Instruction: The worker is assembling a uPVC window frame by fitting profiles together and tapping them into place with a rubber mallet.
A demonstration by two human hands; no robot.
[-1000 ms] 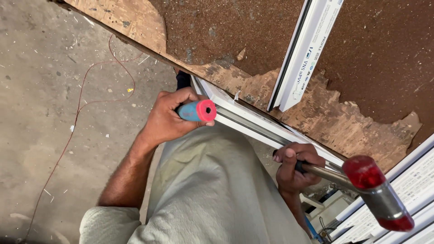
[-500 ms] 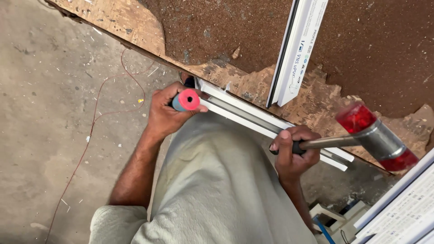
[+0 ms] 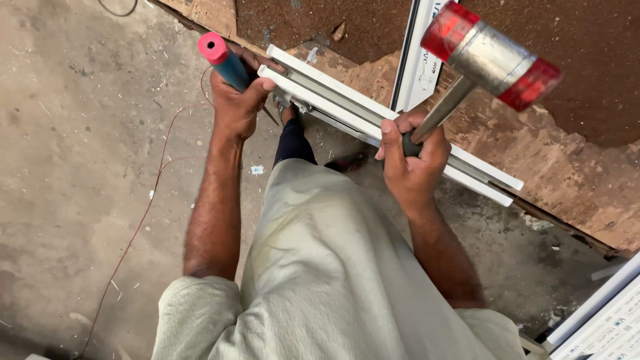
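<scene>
My left hand point(image 3: 239, 101) grips a tool with a blue handle and a pink end cap point(image 3: 220, 57), and its fingers also rest on the near end of a white window profile point(image 3: 347, 107). The profile runs diagonally from upper left to lower right across a worn brown board point(image 3: 567, 167). My right hand point(image 3: 413, 157) is closed around the handle of a mallet with a metal head and red faces point(image 3: 490, 57), raised above the profile. The tool's tip is hidden behind my left hand.
A second white profile point(image 3: 417, 63) lies across the board behind the first one. More white profiles point(image 3: 600, 320) are stacked at the lower right. A thin red wire point(image 3: 143, 213) trails over the concrete floor point(image 3: 80, 133) on the left. My light trousers fill the lower centre.
The mallet head has swung up from low on the right to high above the profile. My left hand with the blue-handled tool has stayed at the profile's near end.
</scene>
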